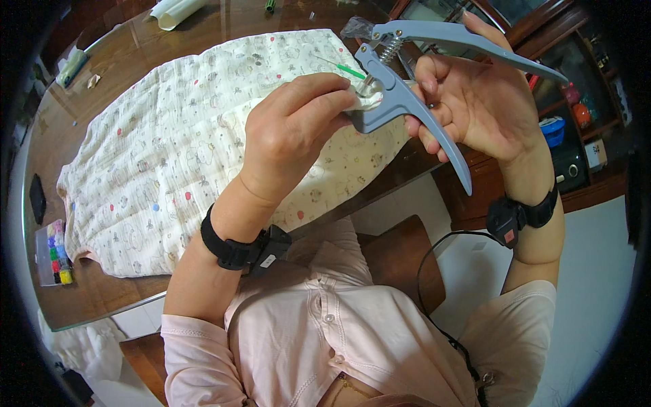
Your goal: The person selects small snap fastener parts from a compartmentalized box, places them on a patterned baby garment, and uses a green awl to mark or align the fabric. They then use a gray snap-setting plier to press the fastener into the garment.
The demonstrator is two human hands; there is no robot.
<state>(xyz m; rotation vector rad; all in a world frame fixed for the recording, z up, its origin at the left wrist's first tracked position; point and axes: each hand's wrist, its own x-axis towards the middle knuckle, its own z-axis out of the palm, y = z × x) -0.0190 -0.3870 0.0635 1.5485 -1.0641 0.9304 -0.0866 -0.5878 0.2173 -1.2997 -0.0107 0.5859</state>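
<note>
My left hand [295, 127] pinches the edge of a quilted, printed cotton baby sleeping bag [152, 147] at the jaws of the snap-fastener pliers. These grey-blue pliers [407, 96] have their handles spread, with a metal coil spring [391, 50] showing between them. My right hand [473, 102] holds them, its thumb at the upper handle and fingers around the lower one. A fold of cloth lies at the metal die; my fingers hide part of it. Just behind the jaws, a green-handled awl [351, 71] rests on the cloth, its thin metal shaft pointing left.
On the wooden table [117, 295] sit a clear plastic box of coloured snaps [57, 254], a black flat object [37, 198] and a white roll [175, 12]. A wooden cabinet [473, 188] stands at right. A black cable [422, 274] hangs from my right wrist device.
</note>
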